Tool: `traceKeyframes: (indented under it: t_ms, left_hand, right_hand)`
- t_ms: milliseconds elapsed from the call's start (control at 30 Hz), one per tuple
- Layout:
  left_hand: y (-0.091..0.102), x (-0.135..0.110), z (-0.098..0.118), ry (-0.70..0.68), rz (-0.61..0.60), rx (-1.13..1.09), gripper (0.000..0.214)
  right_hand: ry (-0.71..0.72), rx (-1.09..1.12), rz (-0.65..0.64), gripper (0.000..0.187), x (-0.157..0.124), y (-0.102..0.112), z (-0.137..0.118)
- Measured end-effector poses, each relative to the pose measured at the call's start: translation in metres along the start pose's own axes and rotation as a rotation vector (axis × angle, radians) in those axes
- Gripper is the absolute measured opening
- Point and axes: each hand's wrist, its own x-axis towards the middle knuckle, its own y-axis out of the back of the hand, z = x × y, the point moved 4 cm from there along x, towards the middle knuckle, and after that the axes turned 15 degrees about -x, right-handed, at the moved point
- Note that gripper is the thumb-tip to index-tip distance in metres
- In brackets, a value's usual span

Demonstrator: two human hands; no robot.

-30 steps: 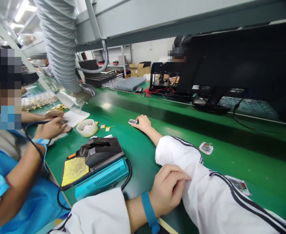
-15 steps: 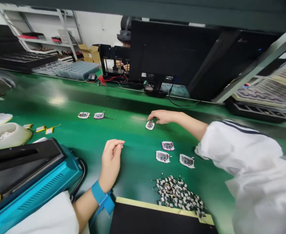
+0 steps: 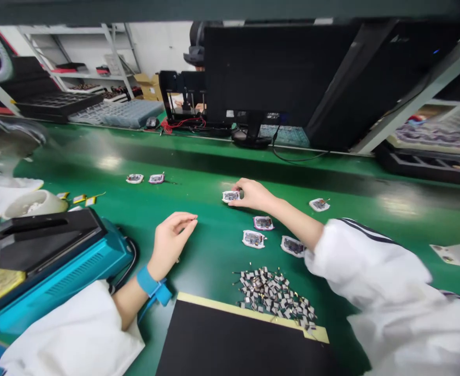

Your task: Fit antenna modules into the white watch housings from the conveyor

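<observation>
My right hand (image 3: 253, 194) reaches out over the green bench (image 3: 198, 156) and pinches a small white circuit board (image 3: 231, 196) that lies on the surface. My left hand (image 3: 169, 241) rests on its edge nearer to me, fingers loosely curled with the tips close together, and nothing shows in it. A blue wrist strap (image 3: 150, 283) is on my left wrist. Three similar boards (image 3: 254, 238) lie just behind my right forearm. A pile of small grey and white parts (image 3: 275, 293) sits in front of me.
A teal and black soldering station (image 3: 53, 256) stands at the left beside a white bowl (image 3: 34, 203). Two more boards (image 3: 145, 178) lie farther left, another board (image 3: 319, 204) to the right. A black mat (image 3: 237, 344) lies at the near edge. A dark monitor (image 3: 269, 68) stands behind.
The view swung right from the neighbour's place. My left hand let go of my right sleeve and came to rest on the bench. My right hand moved from the far-left board to this one.
</observation>
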Motion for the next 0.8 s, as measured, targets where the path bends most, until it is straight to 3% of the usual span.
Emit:
traceKeyframes:
  t_ms: [133, 200, 333, 467, 633, 800]
  left_hand:
    - [-0.008, -0.008, 0.012, -0.178, -0.102, 0.075, 0.011]
    - [-0.014, -0.013, 0.012, -0.201, -0.159, 0.146, 0.01]
    - [-0.024, -0.021, 0.005, -0.181, -0.277, 0.287, 0.01]
    - [-0.031, -0.021, 0.001, -0.15, -0.338, 0.272, 0.012]
    - [-0.05, -0.021, 0.009, -0.241, -0.458, 0.4, 0.01]
    - [-0.064, -0.023, 0.005, -0.355, -0.569, 0.602, 0.013]
  right_hand:
    - [0.118, 0.127, -0.01, 0.034, -0.053, -0.008, -0.054]
    - [0.146, 0.156, -0.028, 0.034, -0.071, -0.016, -0.064]
    - [0.103, 0.162, 0.012, 0.035, -0.086, -0.025, -0.039]
    - [0.058, 0.169, 0.015, 0.034, -0.09, -0.02, -0.017]
    - [0.11, 0.176, 0.037, 0.036, -0.089, -0.021, -0.04]
    - [0.203, 0.383, 0.076, 0.046, -0.088, -0.029, -0.051]
